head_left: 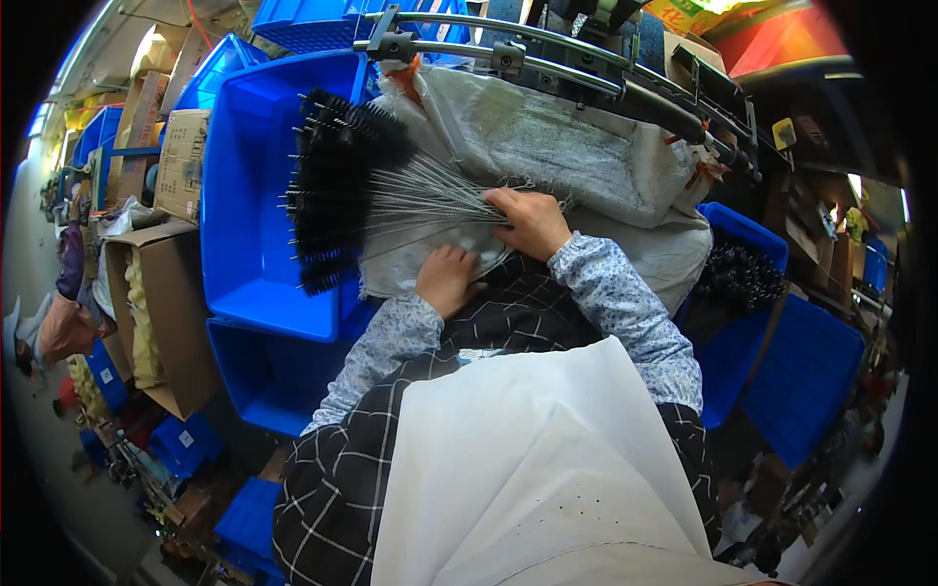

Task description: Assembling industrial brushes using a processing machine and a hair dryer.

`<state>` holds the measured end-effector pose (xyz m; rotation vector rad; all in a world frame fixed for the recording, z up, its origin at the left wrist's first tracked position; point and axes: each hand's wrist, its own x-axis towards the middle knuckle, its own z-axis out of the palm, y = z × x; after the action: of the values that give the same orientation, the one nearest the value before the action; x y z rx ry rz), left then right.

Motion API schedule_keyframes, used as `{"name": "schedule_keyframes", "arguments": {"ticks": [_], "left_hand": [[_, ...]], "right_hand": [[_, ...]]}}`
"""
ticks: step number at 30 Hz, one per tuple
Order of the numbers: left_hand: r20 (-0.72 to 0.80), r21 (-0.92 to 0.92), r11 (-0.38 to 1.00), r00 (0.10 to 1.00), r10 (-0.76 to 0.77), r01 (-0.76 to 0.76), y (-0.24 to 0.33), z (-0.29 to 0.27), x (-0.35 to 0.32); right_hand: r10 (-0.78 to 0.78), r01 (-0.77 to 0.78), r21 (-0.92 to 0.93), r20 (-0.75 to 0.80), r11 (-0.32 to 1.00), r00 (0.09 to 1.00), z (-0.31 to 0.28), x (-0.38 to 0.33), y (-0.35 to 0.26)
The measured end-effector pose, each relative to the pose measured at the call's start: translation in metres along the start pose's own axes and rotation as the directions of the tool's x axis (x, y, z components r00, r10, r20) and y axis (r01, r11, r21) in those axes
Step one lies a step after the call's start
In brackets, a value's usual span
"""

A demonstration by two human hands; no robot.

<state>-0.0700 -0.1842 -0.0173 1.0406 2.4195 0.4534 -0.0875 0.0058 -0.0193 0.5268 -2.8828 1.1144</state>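
A thick bundle of wire brushes (337, 186) with black bristle heads lies fanned out to the left, its thin twisted metal stems running together toward the right. My right hand (532, 223) is closed round the gathered stem ends. Just below the stems, my left hand (448, 277) rests low over a whitish woven sack (391, 272), its fingers curled and pressed together. Whatever those fingers hold, if anything, is hidden. The bristle heads reach over the edge of a blue bin.
Left of me stand a large blue bin (239, 195) and an open cardboard box (181, 322). Metal rods (576, 76) of a machine cross beyond the sack. At right, another blue bin (728, 376) has black bristly pieces (738, 273) beside it. A person (68, 327) is at the far left.
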Motion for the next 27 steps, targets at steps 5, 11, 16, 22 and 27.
{"name": "schedule_keyframes", "arguments": {"ticks": [5, 11, 16, 22, 27], "left_hand": [[0.088, -0.153, 0.973, 0.978, 0.189, -0.174, -0.009, -0.007, -0.013], [0.051, -0.304, 0.946, 0.99, 0.135, -0.113, -0.011, -0.011, -0.036], [0.12, -0.383, 0.921, 0.992, -0.031, 0.075, -0.01, -0.02, -0.044], [0.16, -0.466, 0.884, 0.985, 0.06, 0.022, -0.008, -0.066, -0.067], [0.159, -0.701, 0.687, 0.981, -0.108, 0.19, 0.002, -0.123, -0.065]], "right_hand": [[0.011, -0.012, 0.004, 0.043, 1.0, 0.999, 0.011, -0.001, 0.007], [0.024, -0.023, -0.049, 0.02, 0.999, 1.0, 0.05, -0.03, 0.017], [-0.076, 0.087, -0.105, 0.104, 0.991, 0.992, 0.036, -0.032, 0.001], [-0.149, 0.148, 0.09, 0.005, 0.985, 0.989, 0.012, -0.007, -0.033], [-0.026, 0.066, 0.21, -0.184, 0.975, 0.982, 0.035, 0.017, -0.042]]}}
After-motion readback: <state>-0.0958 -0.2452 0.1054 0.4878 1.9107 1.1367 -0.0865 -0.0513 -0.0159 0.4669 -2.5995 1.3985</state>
